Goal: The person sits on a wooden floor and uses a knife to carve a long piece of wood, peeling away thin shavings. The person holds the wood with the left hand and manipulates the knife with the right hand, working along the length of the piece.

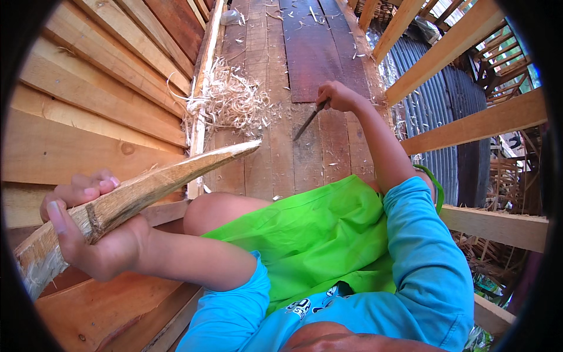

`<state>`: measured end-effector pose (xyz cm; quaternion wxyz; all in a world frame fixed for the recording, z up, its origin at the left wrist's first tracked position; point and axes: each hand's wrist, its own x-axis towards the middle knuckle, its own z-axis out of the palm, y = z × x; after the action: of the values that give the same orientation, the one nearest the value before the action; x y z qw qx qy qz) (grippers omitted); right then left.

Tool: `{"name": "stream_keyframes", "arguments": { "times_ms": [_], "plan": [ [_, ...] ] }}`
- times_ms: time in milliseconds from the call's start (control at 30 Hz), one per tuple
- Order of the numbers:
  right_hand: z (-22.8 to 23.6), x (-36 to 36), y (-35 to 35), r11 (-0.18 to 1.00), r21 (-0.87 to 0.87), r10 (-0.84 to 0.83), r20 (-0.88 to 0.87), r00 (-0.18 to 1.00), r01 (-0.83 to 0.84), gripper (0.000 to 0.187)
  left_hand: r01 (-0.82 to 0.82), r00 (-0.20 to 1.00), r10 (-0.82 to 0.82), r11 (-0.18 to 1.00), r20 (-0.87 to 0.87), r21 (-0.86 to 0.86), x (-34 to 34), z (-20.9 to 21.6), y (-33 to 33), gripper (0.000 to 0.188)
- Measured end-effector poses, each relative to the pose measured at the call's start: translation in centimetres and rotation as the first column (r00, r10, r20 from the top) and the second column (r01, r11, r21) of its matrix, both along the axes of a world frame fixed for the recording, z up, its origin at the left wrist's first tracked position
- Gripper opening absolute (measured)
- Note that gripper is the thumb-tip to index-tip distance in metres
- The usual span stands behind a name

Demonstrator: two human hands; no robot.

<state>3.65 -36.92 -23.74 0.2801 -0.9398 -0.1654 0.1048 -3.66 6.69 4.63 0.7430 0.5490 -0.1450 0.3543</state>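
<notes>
My left hand (pixel 97 234) is wrapped round a thick piece of wood (pixel 152 185), which slants up to the right and narrows to a pale, shaved tip. Rough bark-brown patches and a whitish cut face show along it. Out at arm's length, my right hand (pixel 337 95) grips a knife (pixel 309 122) by its dark handle. Its blade points down and to the left over the floorboards, apart from the wood. The handle's end is hidden in my fingers.
A heap of curled wood shavings (pixel 231 100) lies against the plank wall (pixel 111 88) on the left. Wooden rails (pixel 475 124) run along the right, with corrugated metal sheets (pixel 431 105) beyond. A green apron-like cloth (pixel 311 220) covers my lap. A dark board (pixel 322 58) lies ahead.
</notes>
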Motion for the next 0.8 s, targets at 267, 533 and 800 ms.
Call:
{"name": "stream_keyframes", "arguments": {
  "times_ms": [267,533,800],
  "plan": [
    [-0.4,0.2,1.6,0.998,0.010,-0.058,0.237,0.970,0.057,0.025,-0.015,1.000,0.015,1.000,-0.002,0.018,-0.1,0.0,-0.2,0.026],
    [-1.6,-0.1,2.3,0.949,-0.015,-0.271,0.467,0.842,0.314,0.018,-0.072,0.997,0.072,0.997,-0.018,-0.001,0.0,0.2,-1.0,0.025],
    [-0.2,-2.4,7.3,0.845,0.186,-0.425,-0.332,0.842,0.501,0.026,-0.104,0.994,0.104,0.995,-0.019,-0.003,0.0,0.1,-1.2,0.026]
  ]
}}
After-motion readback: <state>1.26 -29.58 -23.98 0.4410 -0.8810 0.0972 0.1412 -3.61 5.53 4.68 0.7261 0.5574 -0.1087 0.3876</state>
